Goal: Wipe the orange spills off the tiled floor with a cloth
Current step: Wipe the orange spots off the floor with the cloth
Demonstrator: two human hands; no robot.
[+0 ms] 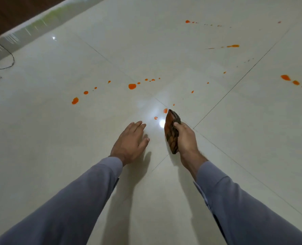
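Note:
My right hand (pixel 185 138) grips a folded brown, orange-stained cloth (pixel 171 128), held on edge just above the glossy cream tiled floor (pixel 58 156). Its tip is close to a small orange drop (pixel 165 110); another drop (pixel 155 118) lies just left. My left hand (pixel 130 142) is open, palm down, fingers spread low over the tile. Further off lie an orange blob (pixel 132 86), a drop (pixel 75 100) at the left, a streak (pixel 233 45) and two blobs (pixel 285 77) at the right, plus several small specks.
A dark wall or furniture edge (pixel 9 11) runs along the top left, with a thin black cable (pixel 10 57) looping on the floor there. Dark grout lines (pixel 235 85) cross near my right hand. Grey sleeves cover both forearms.

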